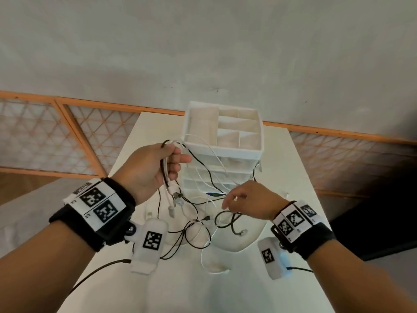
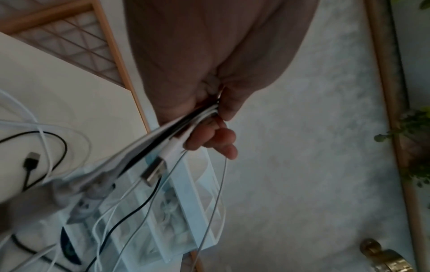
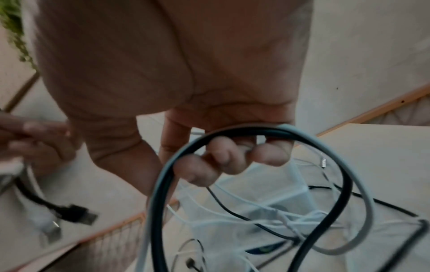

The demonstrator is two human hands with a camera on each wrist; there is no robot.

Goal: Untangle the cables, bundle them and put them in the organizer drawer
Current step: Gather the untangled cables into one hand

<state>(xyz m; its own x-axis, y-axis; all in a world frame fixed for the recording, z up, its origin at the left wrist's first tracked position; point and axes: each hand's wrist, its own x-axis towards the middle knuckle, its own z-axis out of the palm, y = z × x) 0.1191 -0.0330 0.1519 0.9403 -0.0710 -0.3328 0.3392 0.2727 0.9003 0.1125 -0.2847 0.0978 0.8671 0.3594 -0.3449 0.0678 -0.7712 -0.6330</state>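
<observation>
Clearly early days. Left hand point(image 1: 155, 169) grips several gathered cable ends point(image 1: 168, 177), raised in front of the organizer point(image 1: 223, 141); right hand point(image 3: 223, 160) curls round a black loop point(image 3: 267, 132). Remaining cables point(image 1: 196, 224) lie tangled on the worktop point(image 1: 158, 290) before it. Nothing bundled, nothing visibly stowed.

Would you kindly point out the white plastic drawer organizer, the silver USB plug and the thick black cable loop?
white plastic drawer organizer point(image 1: 239, 150): head view, front rim.
silver USB plug point(image 2: 154, 170): left wrist view, metal shell.
thick black cable loop point(image 3: 242, 131): right wrist view, top arc.
</observation>
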